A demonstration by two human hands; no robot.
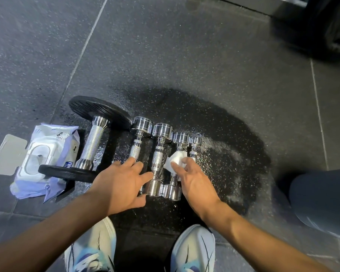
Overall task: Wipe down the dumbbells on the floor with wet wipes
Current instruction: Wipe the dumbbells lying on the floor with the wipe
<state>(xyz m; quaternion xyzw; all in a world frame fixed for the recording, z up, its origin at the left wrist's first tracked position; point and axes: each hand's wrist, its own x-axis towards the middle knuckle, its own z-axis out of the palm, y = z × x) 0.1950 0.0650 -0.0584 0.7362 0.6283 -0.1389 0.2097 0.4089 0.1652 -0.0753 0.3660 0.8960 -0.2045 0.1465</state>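
Note:
Several chrome dumbbells lie side by side on the dark rubber floor. The biggest dumbbell (91, 142) at the left has black plates. Three smaller ones follow: the second dumbbell (140, 132), the third dumbbell (159, 154) and the fourth dumbbell (180, 140), then a tiny dumbbell (194, 144). My left hand (122, 185) lies with straight fingers on the second dumbbell's handle. My right hand (192, 181) pinches a white wet wipe (175, 160) against the fourth dumbbell's handle.
A lilac wet-wipe pack (45, 158) lies at the left with its lid flipped open. The floor around the dumbbells glistens wet. My two sneakers (194, 250) stand just below. A dark-clothed knee (322, 197) is at the right, and a black object (322, 26) at the top right.

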